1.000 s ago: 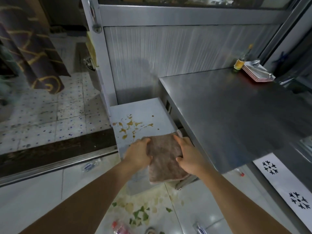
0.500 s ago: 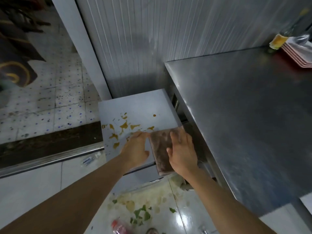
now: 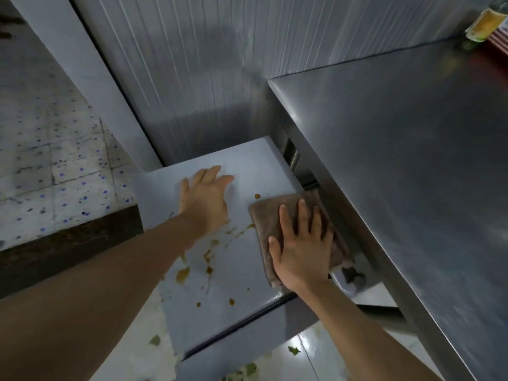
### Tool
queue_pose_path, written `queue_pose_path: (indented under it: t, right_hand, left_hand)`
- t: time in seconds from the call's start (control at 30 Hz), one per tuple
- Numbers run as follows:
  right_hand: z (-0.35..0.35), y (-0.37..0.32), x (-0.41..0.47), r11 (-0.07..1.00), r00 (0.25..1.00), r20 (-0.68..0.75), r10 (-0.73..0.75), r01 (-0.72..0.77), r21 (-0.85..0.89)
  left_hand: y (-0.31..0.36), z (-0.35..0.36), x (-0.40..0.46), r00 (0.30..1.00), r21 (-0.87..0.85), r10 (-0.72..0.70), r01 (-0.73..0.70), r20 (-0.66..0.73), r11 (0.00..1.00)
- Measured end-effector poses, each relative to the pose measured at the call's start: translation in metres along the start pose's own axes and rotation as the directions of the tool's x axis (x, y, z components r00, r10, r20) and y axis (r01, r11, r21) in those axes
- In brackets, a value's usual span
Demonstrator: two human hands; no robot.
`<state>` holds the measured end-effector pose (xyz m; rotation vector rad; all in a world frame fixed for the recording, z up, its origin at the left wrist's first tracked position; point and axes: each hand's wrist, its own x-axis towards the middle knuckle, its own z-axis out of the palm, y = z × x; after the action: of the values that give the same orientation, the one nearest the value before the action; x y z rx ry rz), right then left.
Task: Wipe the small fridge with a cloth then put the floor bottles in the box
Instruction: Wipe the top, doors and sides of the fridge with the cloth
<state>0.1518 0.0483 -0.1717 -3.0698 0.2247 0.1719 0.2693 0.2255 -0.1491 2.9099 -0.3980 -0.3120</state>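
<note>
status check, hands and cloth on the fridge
Left hand open, flat on fridge top. Right hand open, pressing cloth at fridge's right edge. Stains unwiped between them. Nothing in the way.

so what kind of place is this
Probably a food stall or small commercial kitchen: a steel counter, ribbed metal wall panels, and a sauce-spattered small fridge being wiped with a cloth.

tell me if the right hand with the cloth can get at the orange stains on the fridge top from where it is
Probably yes. The right hand presses flat on the cloth at the fridge top's right edge, and the orange stains lie just to its left on open surface. The left hand rests farther back, seemingly clear of them.
</note>
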Motion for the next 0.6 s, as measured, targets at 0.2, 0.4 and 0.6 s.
queue_pose_path:
  t: [0.2,0.4,0.6]
  right_hand:
    - [0.006,-0.023,0.077,1.0,1.0,-0.003,-0.025,0.025,-0.012]
    - [0.003,-0.042,0.173,0.994,0.997,-0.012,-0.075,0.076,0.077]
    - [0.0,-0.045,0.187,0.989,0.991,-0.025,-0.13,0.131,0.068]
  left_hand:
    - [-0.032,0.003,0.025,0.994,-0.011,0.093,-0.094,-0.057,0.995]
    - [-0.043,0.001,0.03,0.973,0.039,0.19,-0.186,-0.132,0.982]
    - [-0.047,-0.001,0.027,0.975,0.019,0.195,-0.194,-0.11,0.981]
